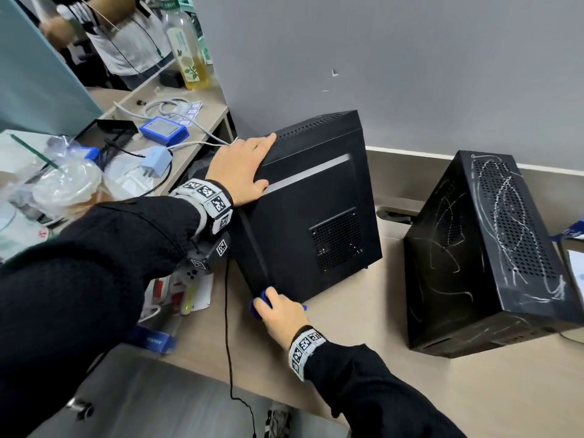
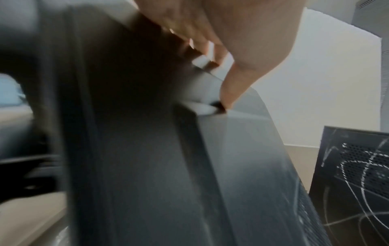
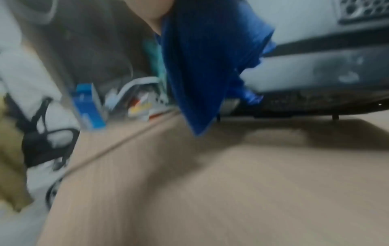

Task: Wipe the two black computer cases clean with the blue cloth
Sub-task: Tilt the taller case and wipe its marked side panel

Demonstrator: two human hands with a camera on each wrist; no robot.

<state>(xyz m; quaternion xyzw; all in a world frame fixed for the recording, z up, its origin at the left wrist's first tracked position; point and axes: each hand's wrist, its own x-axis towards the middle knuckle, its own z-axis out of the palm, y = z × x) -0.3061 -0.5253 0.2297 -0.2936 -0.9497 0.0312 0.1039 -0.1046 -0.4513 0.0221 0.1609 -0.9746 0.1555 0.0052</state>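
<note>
A tall black computer case [image 1: 316, 213] stands tilted on the beige desk, clean-looking, with a silver stripe. My left hand [image 1: 243, 170] lies on its top near corner, fingers spread over the top and the thumb on the side panel [image 2: 229, 93]. My right hand [image 1: 279, 311] grips the bunched blue cloth [image 1: 257, 306] against the case's bottom front corner; the cloth [image 3: 202, 69] hangs from the fingers in the right wrist view. A second, lower black case [image 1: 486, 257] sits to the right, covered in white chalk scribbles [image 2: 357, 174].
A cluttered side table [image 1: 202, 121] at the left holds a blue box [image 1: 164, 129], chargers, white cables, plastic cups and a bottle [image 1: 188, 49]. A black wire [image 1: 227, 327] runs down past the desk's front edge. Another person stands at the far left. A grey wall backs the desk.
</note>
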